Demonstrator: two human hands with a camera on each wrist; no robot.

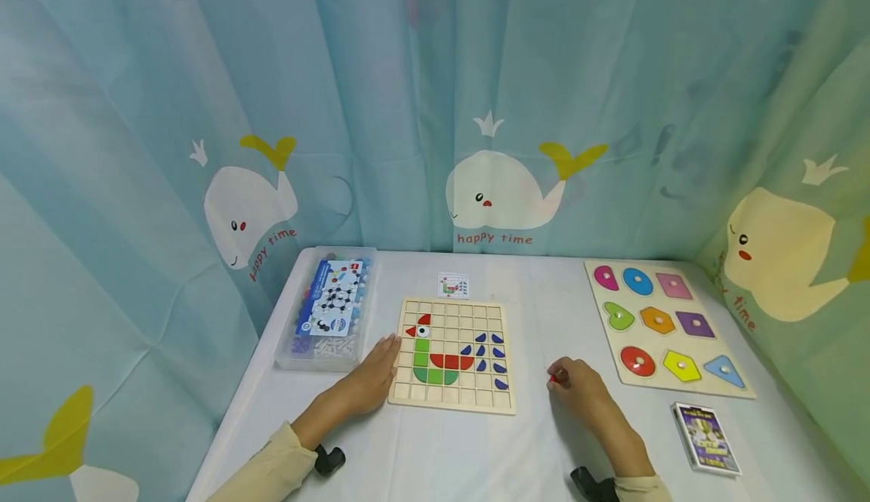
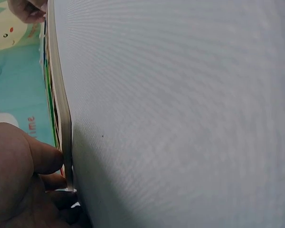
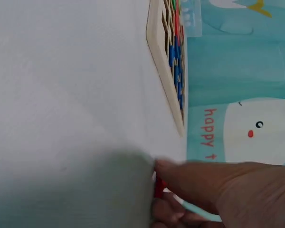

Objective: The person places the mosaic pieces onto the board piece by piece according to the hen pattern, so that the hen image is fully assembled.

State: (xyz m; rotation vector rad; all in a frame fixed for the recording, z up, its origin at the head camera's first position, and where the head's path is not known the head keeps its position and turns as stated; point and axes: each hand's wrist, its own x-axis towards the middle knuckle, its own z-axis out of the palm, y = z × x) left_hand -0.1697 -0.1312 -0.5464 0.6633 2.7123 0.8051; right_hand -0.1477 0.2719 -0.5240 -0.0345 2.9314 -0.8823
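A wooden grid board (image 1: 454, 404) lies mid-table, with red, green and blue pieces forming a bird that has a round eye piece (image 1: 423, 331). My left hand (image 1: 372, 376) rests against the board's left edge, its fingers fairly straight; in the left wrist view the thumb and fingers touch the board's side. To the right of the board, my right hand (image 1: 583, 392) pinches a small red piece (image 3: 159, 186) between thumb and fingers, low over the tablecloth. The fingers cover most of that piece, so its shape cannot be told. Behind the board lies a small pattern card (image 1: 453, 285) showing a similar bird.
A clear plastic case (image 1: 288, 336) with a molecule label stands at the left. On the right lie a shape puzzle board (image 1: 639, 332) with colored knobbed pieces and a boxed card deck (image 1: 707, 439). Whale-print curtains (image 1: 381, 109) hang around the table.
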